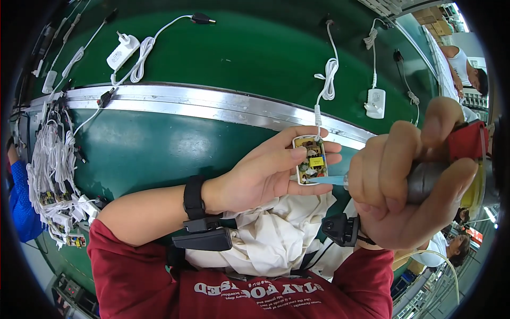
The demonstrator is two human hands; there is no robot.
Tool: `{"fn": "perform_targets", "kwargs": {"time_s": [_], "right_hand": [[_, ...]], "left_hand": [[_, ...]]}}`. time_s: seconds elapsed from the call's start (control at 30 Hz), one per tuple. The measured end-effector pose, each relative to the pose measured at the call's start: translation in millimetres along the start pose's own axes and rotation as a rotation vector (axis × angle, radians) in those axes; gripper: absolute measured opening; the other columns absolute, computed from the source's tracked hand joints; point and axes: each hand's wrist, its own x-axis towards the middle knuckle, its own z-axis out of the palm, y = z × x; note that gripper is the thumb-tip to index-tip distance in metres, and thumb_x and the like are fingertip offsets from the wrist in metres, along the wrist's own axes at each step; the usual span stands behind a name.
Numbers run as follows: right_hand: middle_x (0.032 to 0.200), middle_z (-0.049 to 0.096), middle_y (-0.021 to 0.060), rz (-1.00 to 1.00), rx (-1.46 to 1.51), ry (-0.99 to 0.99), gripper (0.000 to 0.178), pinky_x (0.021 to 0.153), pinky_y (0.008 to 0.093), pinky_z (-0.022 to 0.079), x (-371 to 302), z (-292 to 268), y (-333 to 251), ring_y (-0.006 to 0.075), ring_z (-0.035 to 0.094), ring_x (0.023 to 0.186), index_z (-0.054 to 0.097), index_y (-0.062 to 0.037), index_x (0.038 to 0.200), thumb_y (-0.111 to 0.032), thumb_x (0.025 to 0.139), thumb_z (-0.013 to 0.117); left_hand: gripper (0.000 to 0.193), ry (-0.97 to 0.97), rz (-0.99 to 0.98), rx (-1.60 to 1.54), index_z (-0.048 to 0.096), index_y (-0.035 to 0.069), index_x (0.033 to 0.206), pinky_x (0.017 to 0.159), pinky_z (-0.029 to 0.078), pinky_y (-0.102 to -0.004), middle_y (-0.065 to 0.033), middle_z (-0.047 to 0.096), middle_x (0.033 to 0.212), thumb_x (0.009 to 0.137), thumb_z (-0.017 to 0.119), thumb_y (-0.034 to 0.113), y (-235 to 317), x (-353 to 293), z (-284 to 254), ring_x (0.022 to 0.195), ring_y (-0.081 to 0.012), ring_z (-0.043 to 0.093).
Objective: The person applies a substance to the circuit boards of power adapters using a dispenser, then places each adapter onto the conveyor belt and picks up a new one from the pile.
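My left hand (254, 169) holds an opened white power adapter (317, 161) from below, thumb on its near side and fingers behind it. Its case lies open toward me, showing a circuit board with a yellow transformer and small parts. A white cord (318, 114) runs from its far end, bundled in loops. Close to the camera, my right hand (390, 183) is wrapped around a grey dispensing syringe (427, 182) with a red part at its back. The syringe's pale blue tapered nozzle (325, 180) points left and reaches the board's near end; whether it touches, I cannot tell.
A metal rail (202, 102) crosses the green bench. Beyond it lie a white adapter with a coiled cord (123, 51) and another adapter (375, 103). At left hangs a heap of corded adapters (53, 154). White cloth (265, 239) covers my lap. Other people sit at right and far left.
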Motion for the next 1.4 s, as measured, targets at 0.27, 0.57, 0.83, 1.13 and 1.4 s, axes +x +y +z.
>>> {"fn": "perform_targets", "kwargs": {"time_s": [0.27, 0.57, 0.83, 1.13, 1.4], "right_hand": [[0.051, 0.034, -0.0011, -0.013, -0.034, 0.135, 0.04, 0.036, 0.022, 0.026, -5, -2, -8, 0.007, 0.029, 0.036, 0.034, -0.0052, 0.11, -0.044, 0.098, 0.033], [0.051, 0.032, -0.0025, -0.089, -0.016, 0.193, 0.046, 0.035, 0.0208, 0.024, 1, 12, -18, 0.0052, 0.026, 0.036, 0.035, -0.0023, 0.117, -0.043, 0.099, 0.028], [0.049, 0.029, -0.004, -0.061, -0.104, 0.245, 0.042, 0.033, 0.0206, 0.022, 1, 11, -11, 0.0049, 0.025, 0.035, 0.038, -0.0038, 0.112, -0.044, 0.098, 0.032], [0.048, 0.03, -0.0036, -0.013, -0.206, 0.321, 0.04, 0.034, 0.0204, 0.022, 8, 19, -19, 0.0047, 0.026, 0.036, 0.039, -0.0022, 0.109, -0.041, 0.098, 0.035], [0.05, 0.038, -0.0023, 0.002, -0.135, 0.355, 0.038, 0.036, 0.0203, 0.024, 10, 25, -20, 0.0039, 0.03, 0.039, 0.044, 0.0016, 0.103, -0.034, 0.091, 0.053]], "left_hand": [[0.043, 0.03, -0.021, -0.014, 0.026, 0.007, 0.136, 0.103, 0.038, -0.0489, -0.0133, 0.038, 0.136, 0.096, 0.042, 0.017, -1, 1, 3, 0.129, -0.022, 0.037], [0.04, 0.035, 0.444, 1.227, 0.041, 0.005, 0.123, 0.086, 0.048, -0.036, -0.0147, 0.048, 0.113, 0.086, 0.056, 0.012, 36, 70, 14, 0.096, -0.0261, 0.056], [0.027, 0.339, 0.781, 2.227, 0.052, 0.002, 0.102, 0.075, 0.049, -0.0369, -0.0159, 0.056, 0.092, 0.078, 0.061, 0.012, 77, 70, 22, 0.09, -0.0321, 0.056], [0.029, 1.029, 0.104, 2.77, 0.057, 0.0, 0.085, 0.068, 0.05, -0.0398, -0.0182, 0.063, 0.078, 0.072, 0.069, 0.023, 197, -52, 38, 0.075, -0.0346, 0.062], [0.03, 0.958, 0.52, 2.371, 0.058, 0.001, 0.089, 0.063, 0.05, -0.0342, -0.0153, 0.065, 0.077, 0.074, 0.068, 0.024, 218, -34, 61, 0.071, -0.0241, 0.065]]}}
